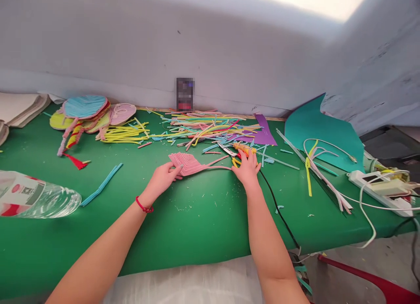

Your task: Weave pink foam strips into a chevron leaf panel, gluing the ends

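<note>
A pink ribbed piece (pixel 187 164), made of pipe cleaners, lies flat at the middle of the green table, with pink stems running off to the right. My left hand (pixel 166 178) is closed on its left edge, thumb on top. My right hand (pixel 246 167) has its fingers spread over the orange and yellow handles of a tool. Scissors (pixel 227 150) with a red handle lie beside those fingers, blades pointing up and left. Whether my right fingers grip anything cannot be made out exactly.
Cut pipe cleaners (pixel 210 128) are heaped behind my hands. Finished fans (pixel 85 107) and a water bottle (pixel 36 195) lie left. A teal sheet (pixel 323 133), a white power strip (pixel 377 191) and cables are right; a black cable (pixel 275 203) crosses the front edge.
</note>
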A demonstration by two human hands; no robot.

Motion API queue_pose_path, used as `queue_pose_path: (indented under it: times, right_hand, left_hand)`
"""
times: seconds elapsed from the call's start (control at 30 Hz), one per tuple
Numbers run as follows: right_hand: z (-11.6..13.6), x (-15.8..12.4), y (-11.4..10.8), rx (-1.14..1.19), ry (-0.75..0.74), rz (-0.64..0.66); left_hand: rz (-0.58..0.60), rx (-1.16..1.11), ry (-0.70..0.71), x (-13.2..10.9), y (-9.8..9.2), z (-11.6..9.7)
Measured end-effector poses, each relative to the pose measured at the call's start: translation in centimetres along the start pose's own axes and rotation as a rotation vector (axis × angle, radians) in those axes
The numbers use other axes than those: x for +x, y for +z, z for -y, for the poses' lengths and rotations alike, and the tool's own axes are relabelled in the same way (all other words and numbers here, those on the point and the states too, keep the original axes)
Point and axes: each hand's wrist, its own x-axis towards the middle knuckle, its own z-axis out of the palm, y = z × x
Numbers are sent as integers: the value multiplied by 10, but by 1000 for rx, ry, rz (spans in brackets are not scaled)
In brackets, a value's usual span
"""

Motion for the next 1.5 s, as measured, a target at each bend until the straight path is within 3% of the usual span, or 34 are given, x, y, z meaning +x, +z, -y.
queue_pose_path:
  times: [0.1, 0.27, 0.43, 0.57, 0.73, 0.97, 1.13, 1.5]
  right_hand:
    - [-1, 0, -1, -6, -19, 6]
    - [-4, 2, 1, 37, -16, -47]
    - [3, 1, -3, 147, -48, -199]
    - [31, -3, -13, 221, -245, -335]
    - [91, 14, -14, 163, -529, -182]
    - [163, 91, 5, -87, -584, -116]
    - [176, 123, 20, -176, -574, -74]
    - [184, 138, 20, -212, -614, -31]
  left_hand:
    - [-6, 255, -53, -6, -2, -3]
    - [-144, 621, -83, -14, -10, -14]
    - [-163, 679, 140, -14, 1, -15]
    - [-205, 672, 268, -12, 15, -5]
    - [-226, 573, 276, -10, 18, 2]
    - [-215, 495, 313, -8, 12, 3]
    - [-211, 602, 313, -10, 10, -1]
    - [-238, 735, 449, -23, 17, -3]
